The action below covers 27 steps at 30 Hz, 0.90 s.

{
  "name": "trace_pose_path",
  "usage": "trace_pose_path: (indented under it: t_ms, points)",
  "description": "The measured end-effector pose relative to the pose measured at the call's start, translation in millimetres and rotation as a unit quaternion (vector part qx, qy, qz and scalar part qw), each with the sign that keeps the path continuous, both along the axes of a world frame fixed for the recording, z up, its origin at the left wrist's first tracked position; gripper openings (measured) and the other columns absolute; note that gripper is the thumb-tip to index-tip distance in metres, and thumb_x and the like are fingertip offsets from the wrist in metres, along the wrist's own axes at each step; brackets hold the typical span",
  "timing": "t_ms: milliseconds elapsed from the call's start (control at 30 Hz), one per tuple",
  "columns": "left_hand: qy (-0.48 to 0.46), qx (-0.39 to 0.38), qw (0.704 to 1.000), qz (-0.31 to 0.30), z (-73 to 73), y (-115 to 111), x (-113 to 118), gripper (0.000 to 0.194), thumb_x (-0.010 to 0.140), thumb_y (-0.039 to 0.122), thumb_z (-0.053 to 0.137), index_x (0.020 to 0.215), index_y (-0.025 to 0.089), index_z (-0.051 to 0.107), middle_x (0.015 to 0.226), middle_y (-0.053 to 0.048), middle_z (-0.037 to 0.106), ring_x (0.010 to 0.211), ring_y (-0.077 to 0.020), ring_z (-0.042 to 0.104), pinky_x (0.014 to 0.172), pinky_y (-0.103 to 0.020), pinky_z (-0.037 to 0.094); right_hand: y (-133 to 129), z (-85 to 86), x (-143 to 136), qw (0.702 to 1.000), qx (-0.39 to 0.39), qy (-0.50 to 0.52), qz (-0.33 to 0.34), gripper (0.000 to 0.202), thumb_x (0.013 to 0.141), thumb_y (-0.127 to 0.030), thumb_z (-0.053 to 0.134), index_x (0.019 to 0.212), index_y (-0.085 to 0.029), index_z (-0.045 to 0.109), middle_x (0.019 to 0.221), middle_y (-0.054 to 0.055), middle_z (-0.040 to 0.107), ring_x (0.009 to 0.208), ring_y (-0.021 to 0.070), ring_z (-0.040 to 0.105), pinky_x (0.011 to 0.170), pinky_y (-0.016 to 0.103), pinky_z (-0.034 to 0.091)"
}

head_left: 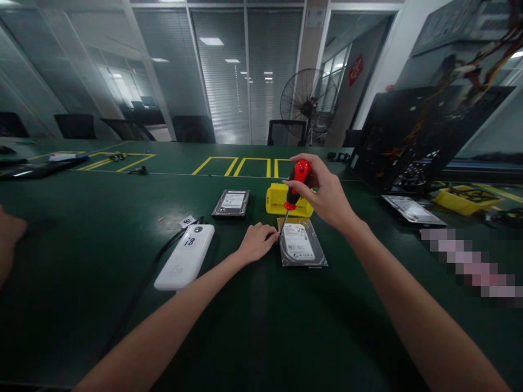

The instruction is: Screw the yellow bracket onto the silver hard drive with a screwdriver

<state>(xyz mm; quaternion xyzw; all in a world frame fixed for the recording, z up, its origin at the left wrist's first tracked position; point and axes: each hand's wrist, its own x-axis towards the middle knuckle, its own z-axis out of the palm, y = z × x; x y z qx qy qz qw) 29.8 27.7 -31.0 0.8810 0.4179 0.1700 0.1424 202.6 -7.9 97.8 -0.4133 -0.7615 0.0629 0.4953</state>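
My right hand (327, 190) grips a screwdriver (301, 173) by its red and black handle. The shaft slants down to the upper left edge of a silver hard drive (300, 242) with a white label, lying flat on the green table. Close by the screwdriver's tip, my left hand (257, 242) has its fingers pressed together at the drive's left edge; whatever they pinch is too small to make out. Just behind that drive stands a yellow plastic bin (275, 202), partly covered by my right hand.
A second hard drive (231, 203) lies farther back to the left. A white power bank (186, 258) with a black cable (151, 267) is left of my left forearm. At right are another drive (412, 209), a yellow tray (466, 200) and a black computer case (408, 130). Another person's hand (10, 231) shows at far left.
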Motion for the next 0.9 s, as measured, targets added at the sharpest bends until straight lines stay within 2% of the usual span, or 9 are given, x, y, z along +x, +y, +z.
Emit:
trace_pose_path:
  t_ms: [200, 300, 400, 533, 667, 800, 900]
  points:
    - [-0.015, 0.003, 1.0, 0.026, 0.7, -2, 1, 0.033, 0.094, 0.035, 0.036, 0.08, 0.019, 0.061, 0.089, -0.004, 0.064, 0.089, -0.0217, 0.053, 0.077, -0.034, 0.037, -4, 3.1, -2, 1.0, -0.004, -0.026, -0.011, 0.041, 0.083, -0.036, 0.058, 0.12, -0.024, 0.047, 0.098, 0.004, 0.056, 0.079, 0.0174, 0.057, 0.074, 0.037, 0.051]
    - [-0.095, -0.017, 0.993, 0.074, 0.9, 0, 1, 0.029, 0.095, 0.034, 0.034, 0.086, 0.019, 0.057, 0.09, -0.003, 0.063, 0.087, -0.0199, 0.054, 0.078, -0.032, 0.038, -4, 6.2, -3, 1.0, -0.012, -0.008, 0.005, 0.036, 0.085, -0.034, 0.054, 0.119, -0.023, 0.049, 0.107, 0.005, 0.055, 0.091, 0.0188, 0.057, 0.083, 0.038, 0.05]
    - [-0.164, -0.044, 0.98, 0.103, 1.5, 1, 0, 0.023, 0.095, 0.035, 0.034, 0.095, 0.02, 0.052, 0.09, -0.002, 0.062, 0.085, -0.0184, 0.056, 0.077, -0.031, 0.04, 1, 9.2, -3, 0.994, -0.065, 0.054, 0.063, 0.032, 0.084, -0.033, 0.056, 0.112, -0.021, 0.05, 0.103, 0.005, 0.057, 0.092, 0.0176, 0.058, 0.083, 0.036, 0.05]
    - [-0.174, -0.073, 0.981, 0.05, 2.8, 1, 0, 0.021, 0.094, 0.034, 0.037, 0.094, 0.02, 0.053, 0.087, 0.0, 0.064, 0.088, -0.0181, 0.057, 0.08, -0.031, 0.041, 9, 11.8, -3, 0.977, -0.118, 0.121, 0.13, 0.03, 0.075, -0.03, 0.067, 0.095, -0.019, 0.047, 0.093, 0.004, 0.061, 0.087, 0.0162, 0.061, 0.082, 0.035, 0.051]
    - [-0.178, -0.094, 0.979, 0.024, 3.0, 1, 0, 0.023, 0.094, 0.031, 0.035, 0.095, 0.021, 0.056, 0.093, 0.001, 0.066, 0.095, -0.0182, 0.058, 0.086, -0.032, 0.042, 18, 8.8, -6, 0.943, -0.193, 0.181, 0.203, 0.032, 0.073, -0.03, 0.069, 0.091, -0.021, 0.043, 0.086, 0.0, 0.06, 0.077, 0.0127, 0.062, 0.08, 0.035, 0.052]
    - [-0.183, -0.099, 0.978, 0.02, 1.5, 3, -1, 0.022, 0.093, 0.026, 0.036, 0.096, 0.022, 0.058, 0.094, 0.001, 0.067, 0.097, -0.0178, 0.059, 0.087, -0.032, 0.042, 28, 2.8, -12, 0.932, -0.184, 0.237, 0.204, 0.029, 0.072, -0.035, 0.069, 0.087, -0.022, 0.048, 0.077, -0.004, 0.051, 0.066, 0.0084, 0.056, 0.073, 0.031, 0.053]
    - [-0.183, -0.091, 0.979, 0.019, 0.1, 3, -2, 0.021, 0.092, 0.026, 0.039, 0.097, 0.022, 0.059, 0.096, 0.0, 0.066, 0.096, -0.0177, 0.06, 0.087, -0.032, 0.043, 32, 0.2, -14, 0.916, -0.202, 0.265, 0.222, 0.022, 0.079, -0.039, 0.061, 0.091, -0.023, 0.05, 0.077, -0.003, 0.05, 0.066, 0.0086, 0.054, 0.071, 0.028, 0.052]
